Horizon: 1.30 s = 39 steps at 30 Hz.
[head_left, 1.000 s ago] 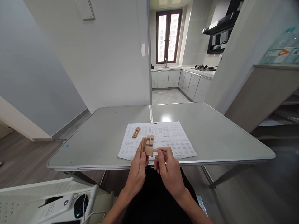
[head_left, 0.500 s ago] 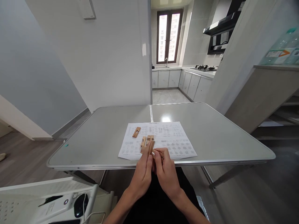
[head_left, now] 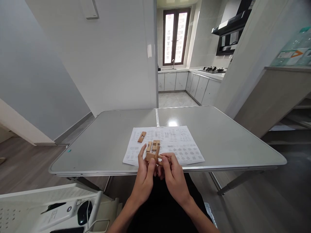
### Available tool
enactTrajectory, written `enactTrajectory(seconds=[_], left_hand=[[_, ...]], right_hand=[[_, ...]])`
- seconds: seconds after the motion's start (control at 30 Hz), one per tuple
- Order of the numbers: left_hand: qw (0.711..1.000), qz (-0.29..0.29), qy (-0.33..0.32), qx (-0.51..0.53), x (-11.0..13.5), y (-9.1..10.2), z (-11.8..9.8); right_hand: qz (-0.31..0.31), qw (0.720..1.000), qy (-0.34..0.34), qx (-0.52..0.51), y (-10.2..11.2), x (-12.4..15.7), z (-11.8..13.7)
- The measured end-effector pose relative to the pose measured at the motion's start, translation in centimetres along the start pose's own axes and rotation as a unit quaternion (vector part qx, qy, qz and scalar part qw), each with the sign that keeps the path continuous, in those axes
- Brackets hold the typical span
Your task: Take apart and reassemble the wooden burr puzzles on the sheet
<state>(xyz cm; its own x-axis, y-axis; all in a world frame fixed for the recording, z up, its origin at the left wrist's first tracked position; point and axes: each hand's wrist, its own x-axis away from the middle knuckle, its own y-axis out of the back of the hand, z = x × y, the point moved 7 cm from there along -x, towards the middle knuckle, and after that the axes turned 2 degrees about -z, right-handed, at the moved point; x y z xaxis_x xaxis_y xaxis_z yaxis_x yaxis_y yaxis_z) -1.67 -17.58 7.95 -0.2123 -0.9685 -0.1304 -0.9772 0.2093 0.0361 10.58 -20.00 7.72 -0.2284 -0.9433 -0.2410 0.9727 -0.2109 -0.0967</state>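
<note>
Between my hands, at the table's near edge, are several notched wooden puzzle pieces [head_left: 151,156] fitted across one another, one of them upright. My left hand [head_left: 143,183] holds the left end, its thumb against the wood and its index finger lifted away. My right hand [head_left: 176,183] pinches the right end between thumb and fingers. Just beyond lie loose wooden blocks: a notched one [head_left: 149,146] and a pair side by side [head_left: 156,143]. A flat, slotted wooden piece [head_left: 142,137] rests farther left. Under them is a printed sheet [head_left: 187,142] with rows of small diagrams.
The sheet lies on a grey folding table [head_left: 230,145] with a metal rim. At lower left stands a white plastic cart [head_left: 94,202] holding a white box [head_left: 58,215] and a black object [head_left: 84,212]. Bottled water [head_left: 291,53] sits on a ledge at right.
My left fingers have opened from around the wooden pieces, the index finger swinging up and left, exposing more wood. My right hand keeps its pinch almost in place.
</note>
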Motion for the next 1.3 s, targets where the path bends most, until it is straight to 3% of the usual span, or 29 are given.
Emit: enactTrajectory(seconds=[0.23, 0.43, 0.63, 0.9, 1.3], left_hand=[[0.99, 0.024, 0.093, 0.1, -1.3, 0.0, 0.9], [0.952, 0.019, 0.193, 0.236, -1.3, -1.1, 2.3], [0.953, -0.063, 0.169, 0.242, -1.3, -0.6, 2.3], [0.947, -0.124, 0.174, 0.24, -1.1, -0.4, 2.6], [0.956, -0.076, 0.18, 0.217, -1.3, -0.3, 2.6]], right_hand=[[0.06, 0.997, -0.012, -0.048, -1.0, 0.4, 0.1], [0.077, 0.995, -0.009, -0.068, -1.7, 0.5, -0.1], [0.071, 0.995, -0.012, -0.067, -2.0, 0.8, -0.3], [0.066, 0.996, -0.008, -0.057, -2.0, 0.7, -0.3], [0.077, 0.994, -0.017, -0.071, -1.7, 0.6, -1.0]])
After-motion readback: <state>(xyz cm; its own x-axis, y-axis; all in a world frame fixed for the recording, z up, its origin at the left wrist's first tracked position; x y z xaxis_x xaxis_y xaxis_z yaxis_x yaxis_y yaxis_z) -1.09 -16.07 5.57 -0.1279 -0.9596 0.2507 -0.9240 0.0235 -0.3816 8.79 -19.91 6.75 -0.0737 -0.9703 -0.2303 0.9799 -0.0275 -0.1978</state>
